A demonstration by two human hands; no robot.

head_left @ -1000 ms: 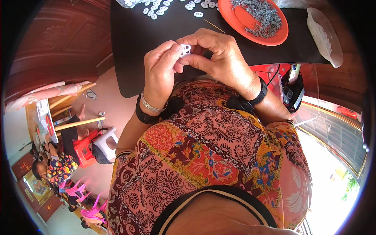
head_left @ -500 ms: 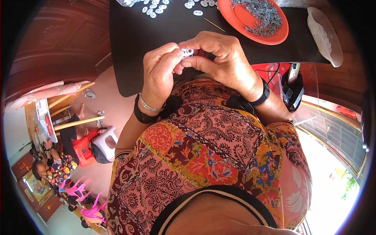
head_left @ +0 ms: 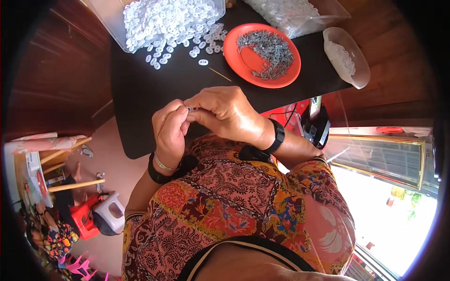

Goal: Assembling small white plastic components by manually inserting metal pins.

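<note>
Both my left hand (head_left: 169, 129) and right hand (head_left: 228, 114) pinch one small white piece (head_left: 189, 108) between clenched fingers, mid-assembly; next I judge it needs a pin (head_left: 266, 52) from the orange plate (head_left: 243, 63).

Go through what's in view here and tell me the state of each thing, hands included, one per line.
left hand: closed, pinching a small white piece
right hand: closed on the same piece
orange plate: holds a heap of small grey metal parts
clear tray: full of white plastic rings, some spilled onto the black table
</note>
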